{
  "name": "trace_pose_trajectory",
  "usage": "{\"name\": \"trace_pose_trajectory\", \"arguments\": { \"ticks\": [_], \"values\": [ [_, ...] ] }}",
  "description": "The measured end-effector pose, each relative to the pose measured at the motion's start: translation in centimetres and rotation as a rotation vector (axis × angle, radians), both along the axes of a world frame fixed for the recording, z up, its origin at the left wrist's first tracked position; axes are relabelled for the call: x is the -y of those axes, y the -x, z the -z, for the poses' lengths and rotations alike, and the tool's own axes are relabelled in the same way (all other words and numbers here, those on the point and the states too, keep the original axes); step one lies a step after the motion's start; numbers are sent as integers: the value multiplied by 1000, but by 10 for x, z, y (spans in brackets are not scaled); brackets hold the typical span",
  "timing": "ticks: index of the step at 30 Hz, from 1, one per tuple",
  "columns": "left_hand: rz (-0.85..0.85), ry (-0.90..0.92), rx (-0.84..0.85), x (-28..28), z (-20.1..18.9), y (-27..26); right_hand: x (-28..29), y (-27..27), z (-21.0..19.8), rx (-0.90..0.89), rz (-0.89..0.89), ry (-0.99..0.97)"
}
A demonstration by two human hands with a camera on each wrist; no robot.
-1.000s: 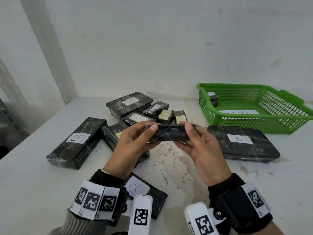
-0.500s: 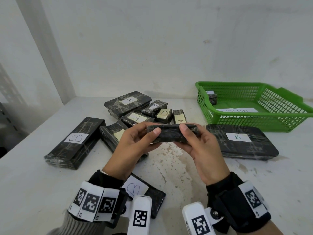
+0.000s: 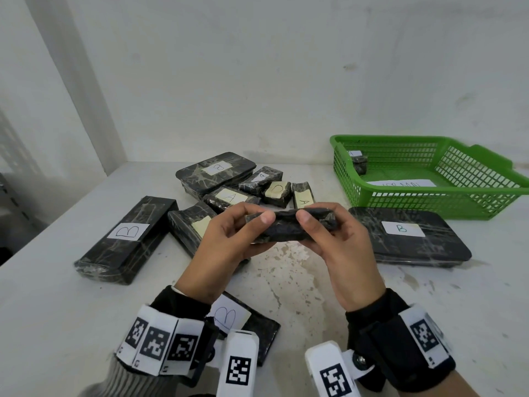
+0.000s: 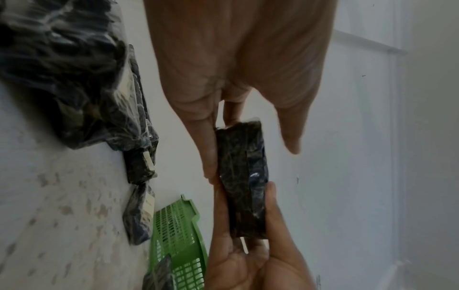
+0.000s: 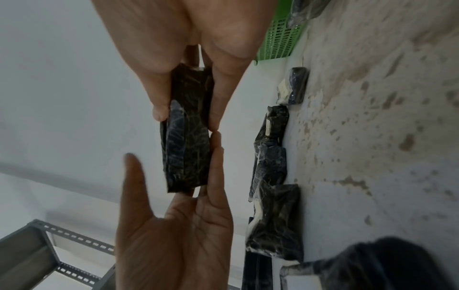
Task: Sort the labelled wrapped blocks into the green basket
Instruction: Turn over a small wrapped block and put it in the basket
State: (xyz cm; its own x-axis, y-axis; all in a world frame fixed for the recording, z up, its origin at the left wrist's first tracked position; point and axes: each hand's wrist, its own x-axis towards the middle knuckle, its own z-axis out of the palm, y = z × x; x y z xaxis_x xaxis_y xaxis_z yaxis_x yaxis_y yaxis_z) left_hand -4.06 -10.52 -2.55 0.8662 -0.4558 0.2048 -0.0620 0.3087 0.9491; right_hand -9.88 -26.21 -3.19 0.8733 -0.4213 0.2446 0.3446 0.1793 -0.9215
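I hold a small black wrapped block (image 3: 286,229) level above the table, with no label showing on the sides I see. My left hand (image 3: 254,220) curls round its left end. In the left wrist view the block (image 4: 242,176) lies along my fingers and the thumb stands slightly off it. My right hand (image 3: 313,222) pinches the right end between thumb and fingers, as the right wrist view shows on the block (image 5: 186,137). The green basket (image 3: 400,194) stands at the back right with one small block (image 3: 360,163) inside.
A flat block marked B (image 3: 409,239) lies in front of the basket. A long B block (image 3: 126,239) lies at the left. Several small blocks marked A (image 3: 229,197) cluster behind my hands. Another B block (image 3: 246,319) lies under my left wrist. A paper label (image 3: 400,183) lies in the basket.
Both hands keep the block in the same place above the table. My right thumb has slid left along it, closer to my left thumb.
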Motion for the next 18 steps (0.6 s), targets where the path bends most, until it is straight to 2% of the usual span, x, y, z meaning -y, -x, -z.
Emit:
{"name": "trace_pose_trajectory", "arguments": {
  "ticks": [7, 13, 18],
  "values": [
    [-39, -12, 56, 1, 3, 0, 1, -1, 0, -51, -83, -34],
    [-39, -36, 60, 1, 0, 2, -2, 0, 3, -28, -8, 78],
    [-113, -76, 81, 1, 1, 2, -4, 0, 4, -38, -68, 53]
  ]
}}
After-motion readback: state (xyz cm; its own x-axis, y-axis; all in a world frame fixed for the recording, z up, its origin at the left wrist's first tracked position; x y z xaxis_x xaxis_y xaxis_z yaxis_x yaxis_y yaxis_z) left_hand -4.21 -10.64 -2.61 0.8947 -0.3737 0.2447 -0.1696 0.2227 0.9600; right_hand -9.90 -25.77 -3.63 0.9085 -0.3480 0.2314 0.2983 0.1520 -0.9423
